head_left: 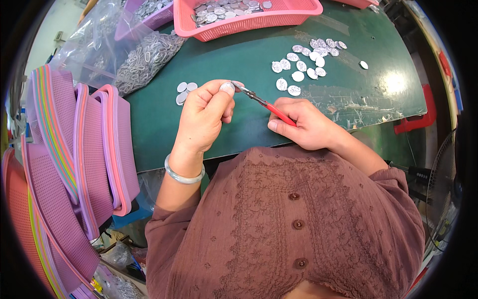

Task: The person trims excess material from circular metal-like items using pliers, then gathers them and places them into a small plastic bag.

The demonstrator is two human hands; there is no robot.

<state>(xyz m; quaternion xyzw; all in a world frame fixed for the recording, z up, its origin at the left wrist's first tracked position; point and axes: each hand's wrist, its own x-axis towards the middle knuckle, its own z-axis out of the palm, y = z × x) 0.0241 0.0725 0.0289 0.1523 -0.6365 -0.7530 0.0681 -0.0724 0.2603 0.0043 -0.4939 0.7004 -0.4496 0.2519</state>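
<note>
Between thumb and fingers, my left hand (204, 109) pinches a small silver oval medal (227, 88); a pale bangle (184, 172) circles that wrist. My right hand (306, 123) is wrapped round the red handles of a pair of pliers (279, 113). The pliers' metal jaws point up and left and meet the medal's edge at my left fingertips. What exactly the jaws grip is too small to tell. Just left of my left hand lie several blank-faced oval medals (182, 94). Beyond my right hand, more oval medals (298, 76) with raised patterns are scattered on the table.
The green table (249, 134) has a worn right edge. At the back stand a pink basket (249, 31) of medals and a purple basket (132, 20). A clear bag of metal links (149, 59) rests at the far left. Stacked purple and pink baskets (94, 149) crowd the left side.
</note>
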